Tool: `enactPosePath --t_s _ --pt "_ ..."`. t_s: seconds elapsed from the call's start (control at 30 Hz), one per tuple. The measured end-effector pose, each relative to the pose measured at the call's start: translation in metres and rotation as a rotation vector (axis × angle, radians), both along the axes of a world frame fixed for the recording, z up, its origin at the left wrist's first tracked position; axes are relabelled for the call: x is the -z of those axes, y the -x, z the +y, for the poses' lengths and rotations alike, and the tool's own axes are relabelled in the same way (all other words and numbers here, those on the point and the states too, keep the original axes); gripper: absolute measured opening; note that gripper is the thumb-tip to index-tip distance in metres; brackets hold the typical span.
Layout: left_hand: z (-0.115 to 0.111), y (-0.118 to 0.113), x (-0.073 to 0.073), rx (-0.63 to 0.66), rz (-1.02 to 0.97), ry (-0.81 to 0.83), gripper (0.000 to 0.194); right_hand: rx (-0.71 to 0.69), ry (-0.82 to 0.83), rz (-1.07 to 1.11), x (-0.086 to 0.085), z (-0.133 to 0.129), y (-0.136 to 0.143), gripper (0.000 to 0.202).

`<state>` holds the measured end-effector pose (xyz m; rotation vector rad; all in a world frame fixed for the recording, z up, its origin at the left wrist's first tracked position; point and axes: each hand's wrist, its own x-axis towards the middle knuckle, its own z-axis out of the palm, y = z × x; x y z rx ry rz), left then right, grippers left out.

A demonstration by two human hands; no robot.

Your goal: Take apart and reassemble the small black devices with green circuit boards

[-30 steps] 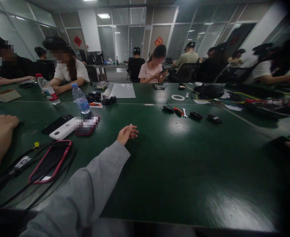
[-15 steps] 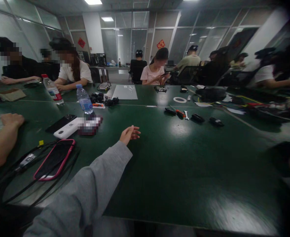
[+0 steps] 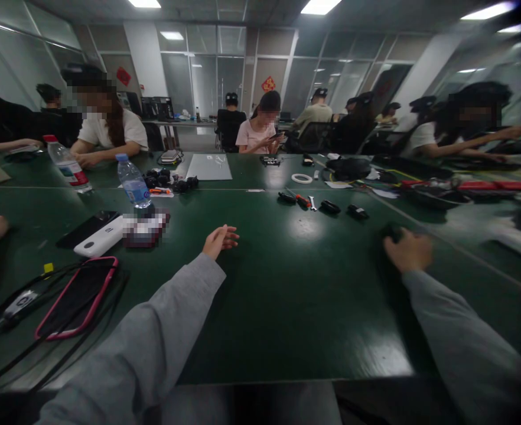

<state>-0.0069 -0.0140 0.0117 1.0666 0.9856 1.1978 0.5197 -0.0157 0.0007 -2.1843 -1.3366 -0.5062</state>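
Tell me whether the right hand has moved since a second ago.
Yes. The right hand has come into view and reached forward onto the green table, short of the black tools; it was out of view before.

Pink-cased phone lies flat among black cables, left of the hands. White power bank and water bottle farther left. Screwdriver and tape ring lie beyond them on the green worktop.

A small dark object, blurred and half hidden under the right hand, lies on the green table, well apart from the empty, half-open left hand.
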Motion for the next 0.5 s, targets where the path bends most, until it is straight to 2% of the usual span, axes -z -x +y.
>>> enactPosePath --t_s 0.03,0.13,0.2,0.27,0.37,0.43,0.5 --pt "0.001 0.000 0.001 -0.011 -0.008 -0.003 0.042 -0.042 0.044 0.014 -0.003 0.005 0.041 0.046" --pt "0.003 0.001 0.006 -0.092 -0.014 -0.044 0.038 -0.417 0.086 -0.052 -0.009 0.006 0.168 0.046" --pt "0.005 0.000 0.009 -0.169 0.013 -0.074 0.037 -0.669 0.088 -0.069 -0.011 -0.006 0.244 0.049" --pt "0.006 -0.001 0.011 -0.229 0.031 -0.099 0.036 -0.884 0.101 -0.074 -0.013 -0.024 0.305 0.050" --pt "0.005 -0.004 0.011 -0.253 -0.004 -0.174 0.037 -1.060 0.106 -0.050 -0.016 -0.051 0.361 0.050" --pt "0.004 -0.005 0.011 -0.230 -0.022 -0.220 0.038 -1.110 0.110 -0.026 -0.019 -0.063 0.377 0.050" --pt "0.003 -0.005 0.010 -0.200 -0.011 -0.231 0.039 -1.132 0.116 0.001 -0.022 -0.069 0.381 0.050"
